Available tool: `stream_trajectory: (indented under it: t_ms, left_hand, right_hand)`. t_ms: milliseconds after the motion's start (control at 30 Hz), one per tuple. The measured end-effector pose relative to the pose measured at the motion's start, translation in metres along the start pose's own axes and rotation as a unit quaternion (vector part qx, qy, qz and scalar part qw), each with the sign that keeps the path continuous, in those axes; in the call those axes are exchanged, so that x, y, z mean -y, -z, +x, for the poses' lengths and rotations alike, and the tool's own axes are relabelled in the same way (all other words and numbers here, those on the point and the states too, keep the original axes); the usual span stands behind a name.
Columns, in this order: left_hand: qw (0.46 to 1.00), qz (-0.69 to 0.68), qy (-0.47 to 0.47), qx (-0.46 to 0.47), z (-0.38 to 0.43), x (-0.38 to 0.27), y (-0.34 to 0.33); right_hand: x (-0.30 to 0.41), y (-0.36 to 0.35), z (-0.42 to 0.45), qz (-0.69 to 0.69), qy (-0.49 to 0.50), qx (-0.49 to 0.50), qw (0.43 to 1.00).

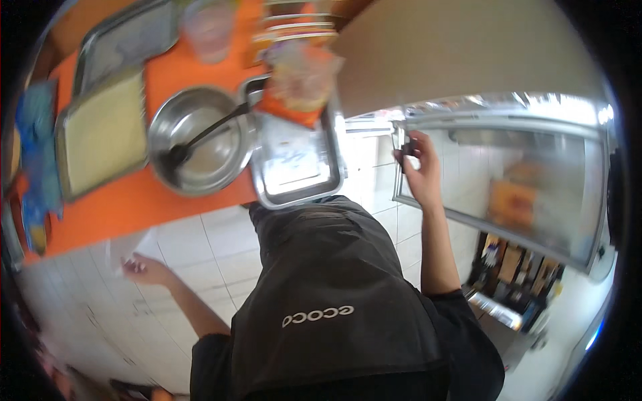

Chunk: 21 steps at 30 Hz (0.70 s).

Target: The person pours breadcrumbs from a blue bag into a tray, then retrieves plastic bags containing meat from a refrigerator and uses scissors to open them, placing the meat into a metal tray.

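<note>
My left hand (145,270), blurred, is beside the front edge of the orange table (200,200), with a translucent sheet or bag (143,244) between its fingers. On the right, my right hand (424,170) grips a small dark handle (407,149) at the edge of a framed glass door (531,175). A steel bowl (205,173) with a dark spatula (215,123) leaning in it stands on the table. Next to it a steel tray (296,195) juts over the table's edge, and an orange and clear packet (301,85) lies across its far end.
A tray of smooth pale yellow material (105,133) lies on the left, with another metal tray (125,45) behind it. Blue packaging (37,150) is at the far left. A clear plastic cup (209,30) stands at the back. Shelves with items (516,265) are low on the right.
</note>
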<state>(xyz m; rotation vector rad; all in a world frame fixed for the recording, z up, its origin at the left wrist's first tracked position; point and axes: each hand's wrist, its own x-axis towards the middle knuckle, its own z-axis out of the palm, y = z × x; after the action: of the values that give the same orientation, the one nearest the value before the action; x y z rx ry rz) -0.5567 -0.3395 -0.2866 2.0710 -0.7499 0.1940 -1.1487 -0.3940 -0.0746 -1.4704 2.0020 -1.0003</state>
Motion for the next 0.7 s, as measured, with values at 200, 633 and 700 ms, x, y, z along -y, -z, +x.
stream_trajectory:
  t_ms: [200,633,700]
  left_hand:
    - [0.966,-0.200,-0.158,0.037,-0.041,-0.207,-0.023]
    - [0.610,-0.300,-0.465,0.567,-0.490,-0.625,-0.094]
    - [0.603,-0.346,-0.542,0.472,-0.527,-0.680,-0.135]
  right_hand:
    - [-0.092,0.097,-0.014,0.041,-0.049,-0.057,0.996]
    - [-0.327,0.259,-0.057,0.150,-0.158,-0.133,0.967]
    - [-0.346,0.265,-0.062,0.180,-0.150,-0.135,0.963]
